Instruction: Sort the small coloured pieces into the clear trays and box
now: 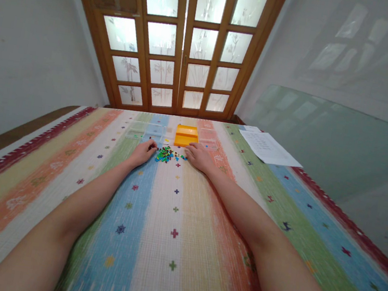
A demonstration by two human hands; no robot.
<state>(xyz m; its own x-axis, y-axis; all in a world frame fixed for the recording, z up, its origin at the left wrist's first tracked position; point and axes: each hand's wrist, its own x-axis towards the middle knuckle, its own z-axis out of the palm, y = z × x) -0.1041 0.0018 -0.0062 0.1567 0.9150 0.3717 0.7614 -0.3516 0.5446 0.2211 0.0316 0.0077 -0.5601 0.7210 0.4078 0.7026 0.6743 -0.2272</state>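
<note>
A loose pile of small green, blue, yellow and dark pieces (166,154) lies on the striped tablecloth between my hands. At the pile's left edge is my left hand (144,151), its fingers curled together in a pinch; whatever they hold is too small to make out. My right hand (196,156) rests to the right of the pile, palm down with fingers extended, close to the front edge of an orange two-compartment tray (187,135). Clear plastic trays (145,131) stand left of the orange one, with a few tiny pieces in them. Another clear tray (209,138) is on its right.
Printed white sheets (270,148) lie at the table's far right. A patterned tablecloth (161,238) covers the table. Beyond its far edge are wooden doors (182,66) with frosted panes, and a glass panel (326,141) leans along the right wall.
</note>
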